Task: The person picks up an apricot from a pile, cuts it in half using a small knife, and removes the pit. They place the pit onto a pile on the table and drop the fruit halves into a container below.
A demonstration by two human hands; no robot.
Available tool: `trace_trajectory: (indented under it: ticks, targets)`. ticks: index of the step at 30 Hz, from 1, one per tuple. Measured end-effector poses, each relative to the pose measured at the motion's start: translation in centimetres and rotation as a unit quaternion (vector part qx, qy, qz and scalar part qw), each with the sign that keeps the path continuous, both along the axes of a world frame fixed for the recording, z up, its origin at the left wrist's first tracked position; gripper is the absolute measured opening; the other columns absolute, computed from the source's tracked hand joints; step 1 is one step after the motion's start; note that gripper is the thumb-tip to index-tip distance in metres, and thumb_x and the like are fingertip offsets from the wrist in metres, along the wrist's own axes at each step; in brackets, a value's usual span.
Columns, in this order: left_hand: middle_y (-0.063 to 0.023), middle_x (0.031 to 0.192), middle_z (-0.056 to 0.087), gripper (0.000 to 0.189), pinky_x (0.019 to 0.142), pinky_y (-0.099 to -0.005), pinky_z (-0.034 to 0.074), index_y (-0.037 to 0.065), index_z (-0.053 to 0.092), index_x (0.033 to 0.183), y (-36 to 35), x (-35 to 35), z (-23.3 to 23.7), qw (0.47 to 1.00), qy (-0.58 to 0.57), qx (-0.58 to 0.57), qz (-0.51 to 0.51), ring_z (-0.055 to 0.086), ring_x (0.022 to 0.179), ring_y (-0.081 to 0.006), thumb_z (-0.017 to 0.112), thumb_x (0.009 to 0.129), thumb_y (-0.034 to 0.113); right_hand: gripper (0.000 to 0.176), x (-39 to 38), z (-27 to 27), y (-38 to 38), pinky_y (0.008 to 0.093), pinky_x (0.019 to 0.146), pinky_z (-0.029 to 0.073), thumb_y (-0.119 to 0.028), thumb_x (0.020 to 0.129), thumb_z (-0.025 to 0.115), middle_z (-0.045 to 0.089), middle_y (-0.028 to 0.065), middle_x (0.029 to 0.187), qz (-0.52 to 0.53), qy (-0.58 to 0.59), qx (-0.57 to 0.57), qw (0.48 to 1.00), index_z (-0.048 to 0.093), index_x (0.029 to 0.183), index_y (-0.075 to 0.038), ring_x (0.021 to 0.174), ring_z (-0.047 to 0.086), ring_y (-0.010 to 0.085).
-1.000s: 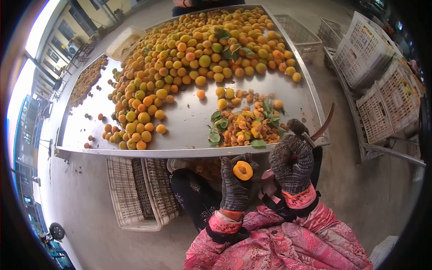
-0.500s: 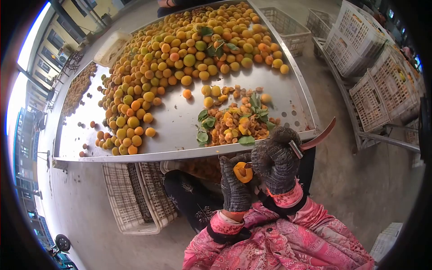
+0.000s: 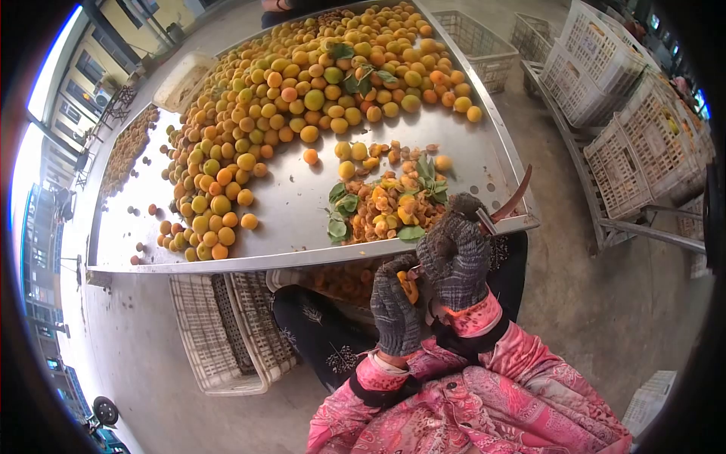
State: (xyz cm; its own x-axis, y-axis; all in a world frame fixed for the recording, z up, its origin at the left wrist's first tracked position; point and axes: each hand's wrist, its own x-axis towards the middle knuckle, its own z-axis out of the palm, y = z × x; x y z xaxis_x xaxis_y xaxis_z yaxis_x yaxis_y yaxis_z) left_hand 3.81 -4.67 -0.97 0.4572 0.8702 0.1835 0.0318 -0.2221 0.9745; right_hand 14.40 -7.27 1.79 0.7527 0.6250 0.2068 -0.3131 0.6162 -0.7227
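My left hand (image 3: 396,312), in a dark grey knit glove, is closed around a cut orange-yellow apricot (image 3: 409,287). Close beside it on the right, my gloved right hand (image 3: 454,261) grips a curved knife (image 3: 513,200). The knife's reddish-brown curved part and metal collar stick out above the fist; its other end is hidden by the fingers. Both hands are just off the near edge of the metal table (image 3: 295,227). A pile of pitted or torn apricot pieces (image 3: 389,208) mixed with green leaves lies on the table just beyond my hands.
Whole apricots (image 3: 272,102) cover much of the table's far side. A white basin (image 3: 184,82) sits at its left edge. Plastic crates (image 3: 227,325) stand below the table, with stacked crates (image 3: 597,60) on a cart at right. Another person's arm (image 3: 278,4) shows at the far edge.
The knife has swung more upright as my right hand turned. The apricot in my left hand has turned and shows less of its cut face. The view has shifted slightly.
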Motion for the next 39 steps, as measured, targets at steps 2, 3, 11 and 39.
trace_trajectory:
  ticks: [2, 3, 11, 39]
  targets:
    - [-0.0131, 0.090, 0.056, 0.034, 0.071, -0.0345, 0.045, 0.002, 0.051, 0.105, -0.1, 0.0, 1.3, 0.999, 0.015, -0.033, -0.018, 0.056, 0.082, -0.0289, 0.060, 0.073, 0.006, 0.012, -0.2, 0.1, -0.3, 0.0258, 0.054, 0.046, -0.006, 0.078, 0.058, 0.057, 0.0047, 0.075, 0.036, 0.006, 0.001, 0.999, 0.055, 0.089, -0.002, 0.065, 0.057, 0.0132]
    - [-0.0131, 0.090, 0.056, 0.034, 0.071, -0.0345, 0.045, 0.002, 0.051, 0.105, -0.1, 0.2, 0.8, 0.999, 0.015, -0.033, -0.019, 0.056, 0.082, -0.0289, 0.060, 0.073, 0.006, 0.011, -1.1, 1.3, -0.5, 0.0268, 0.055, 0.046, -0.007, 0.078, 0.057, 0.056, 0.0051, 0.074, 0.003, -0.064, -0.078, 0.995, 0.056, 0.088, -0.002, 0.066, 0.056, 0.0138]
    - [-0.0085, 0.096, 0.055, 0.026, 0.082, -0.0291, 0.042, 0.000, 0.052, 0.103, 0.1, 0.3, 0.9, 0.997, 0.039, 0.064, -0.013, 0.053, 0.089, -0.0172, 0.037, 0.093, 0.019, 0.011, 0.4, -2.0, 0.6, 0.0237, 0.047, 0.043, -0.008, 0.083, 0.053, 0.049, 0.0003, 0.067, -0.050, 0.025, -0.132, 0.990, 0.054, 0.094, -0.007, 0.054, 0.049, 0.0108]
    - [-0.0079, 0.102, 0.056, 0.032, 0.083, -0.0276, 0.047, 0.002, 0.049, 0.113, 1.1, -0.8, 1.8, 0.938, -0.116, -0.316, -0.082, 0.055, 0.091, -0.0160, 0.042, 0.094, 0.026, 0.019, -0.7, 2.5, -0.5, 0.0238, 0.039, 0.038, -0.004, 0.079, 0.052, 0.046, 0.0026, 0.058, -0.020, 0.093, -0.073, 0.993, 0.050, 0.098, -0.006, 0.043, 0.044, 0.0116]
